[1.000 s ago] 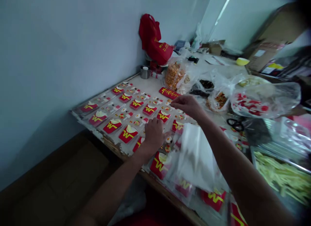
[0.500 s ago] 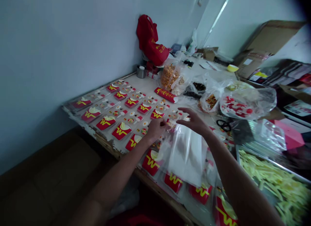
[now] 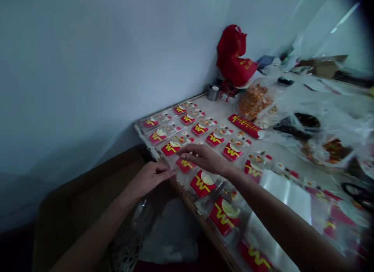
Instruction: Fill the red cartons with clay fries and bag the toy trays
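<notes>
Past the table's front edge is my left hand (image 3: 153, 177), its thumb and fingers pinched together; whatever lies between them is too small or hidden to make out. My right hand (image 3: 203, 158) hovers over the table's near side with fingers stretched out, palm down, and nothing visible in it. Beneath and around it, clear flat packets with a red fries-box piece (image 3: 203, 183) marked in yellow lie in rows, each with small food-shaped pieces. Partly covered by my right forearm, a stack of clear plastic bags (image 3: 295, 196) rests on some packets.
A red printed roll (image 3: 245, 126) lies beyond the packets, near bags of orange pieces (image 3: 255, 102) and dark pieces (image 3: 306, 120). A metal cup (image 3: 213, 93) and red cloth bag (image 3: 235, 63) stand by the wall. Below the edge are a brown box (image 3: 84, 186) and pale plastic (image 3: 172, 233).
The view has turned left. Both hands have moved from beside the stack of plastic bags toward the table's front edge; my left hand is now beyond it.
</notes>
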A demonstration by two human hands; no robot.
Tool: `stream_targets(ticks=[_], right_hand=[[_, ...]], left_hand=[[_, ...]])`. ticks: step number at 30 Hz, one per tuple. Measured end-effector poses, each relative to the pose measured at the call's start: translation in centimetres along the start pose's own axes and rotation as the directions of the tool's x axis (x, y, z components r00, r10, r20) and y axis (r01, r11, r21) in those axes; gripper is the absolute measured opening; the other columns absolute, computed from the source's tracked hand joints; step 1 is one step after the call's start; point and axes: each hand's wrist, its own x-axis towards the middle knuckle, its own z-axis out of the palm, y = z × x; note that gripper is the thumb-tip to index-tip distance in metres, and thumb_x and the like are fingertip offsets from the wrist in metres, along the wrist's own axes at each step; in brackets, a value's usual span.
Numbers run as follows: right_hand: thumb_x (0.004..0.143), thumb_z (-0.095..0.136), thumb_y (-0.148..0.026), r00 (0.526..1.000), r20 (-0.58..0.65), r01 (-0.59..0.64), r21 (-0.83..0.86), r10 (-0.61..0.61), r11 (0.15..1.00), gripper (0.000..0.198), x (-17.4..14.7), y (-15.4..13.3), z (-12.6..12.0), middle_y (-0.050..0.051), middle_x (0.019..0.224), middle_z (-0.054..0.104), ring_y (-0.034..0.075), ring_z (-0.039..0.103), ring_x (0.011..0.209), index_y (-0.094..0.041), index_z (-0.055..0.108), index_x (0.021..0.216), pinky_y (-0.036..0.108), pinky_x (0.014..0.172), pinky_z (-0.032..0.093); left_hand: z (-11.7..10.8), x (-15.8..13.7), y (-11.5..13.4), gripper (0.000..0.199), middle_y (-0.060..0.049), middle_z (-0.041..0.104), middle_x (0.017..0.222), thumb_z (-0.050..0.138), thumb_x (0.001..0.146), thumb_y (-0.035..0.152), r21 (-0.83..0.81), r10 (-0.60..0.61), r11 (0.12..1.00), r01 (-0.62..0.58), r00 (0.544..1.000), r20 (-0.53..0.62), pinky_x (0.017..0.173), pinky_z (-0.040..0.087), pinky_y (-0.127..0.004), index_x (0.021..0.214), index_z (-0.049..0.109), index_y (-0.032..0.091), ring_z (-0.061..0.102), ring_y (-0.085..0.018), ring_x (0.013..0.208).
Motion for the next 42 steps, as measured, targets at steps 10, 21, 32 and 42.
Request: stream_targets(ticks=[10,21,32,42], right_hand=[[0.064,0.089,-0.052,0.928,0.354,0.155,-0.65,0.116,0.744,0.094,11.8,7.8,0.2,0.016,0.146,0.051,0.042,0.045,0.132,-0.023,0.052,0.145,0.056,0.104,0.042],[0.068,0.085,-0.055,0.862,0.505,0.378,-0.696,0.042,0.61,0.086,14.1,8.3,0.2,0.014,0.133,0.06,0.035,0.052,0.118,-0.02,0.051,0.139,0.046,0.097,0.036],[0.058,0.09,-0.05,0.953,0.299,0.269,-0.755,-0.05,0.598,0.1,12.9,6.4,2.1,0.013,0.137,0.059,0.037,0.049,0.122,-0.023,0.048,0.144,0.048,0.102,0.029],[0.059,0.091,-0.049,0.981,0.165,0.192,-0.831,-0.098,0.523,0.1,11.2,2.0,3.9,0.014,0.133,0.06,0.037,0.047,0.12,-0.017,0.047,0.143,0.048,0.098,0.03]], left_hand=[[-7.5,-2.7,-9.7,0.031,0.003,0.06,0.061,0.086,0.055,0.043,-0.354,-0.441,0.877,0.325,0.836,-0.326,0.059,0.04,-0.025,0.059,0.065,0.02,0.053,-0.014,0.059],[-8.0,-1.1,-13.7,0.04,0.004,0.062,0.063,0.087,0.053,0.046,-0.264,-0.501,0.862,0.433,0.81,-0.306,0.055,0.037,-0.024,0.073,0.066,0.019,0.052,-0.012,0.056],[-8.0,-1.1,-13.4,0.041,0.004,0.061,0.069,0.09,0.052,0.042,-0.126,-0.411,0.911,0.392,0.862,-0.297,0.061,0.037,-0.025,0.076,0.067,0.018,0.054,-0.013,0.066],[-7.1,0.2,-9.3,0.033,0.005,0.063,0.065,0.088,0.052,0.024,-0.332,-0.438,0.84,0.429,0.897,0.052,0.056,0.041,-0.024,0.075,0.066,0.018,0.056,-0.012,0.058]])
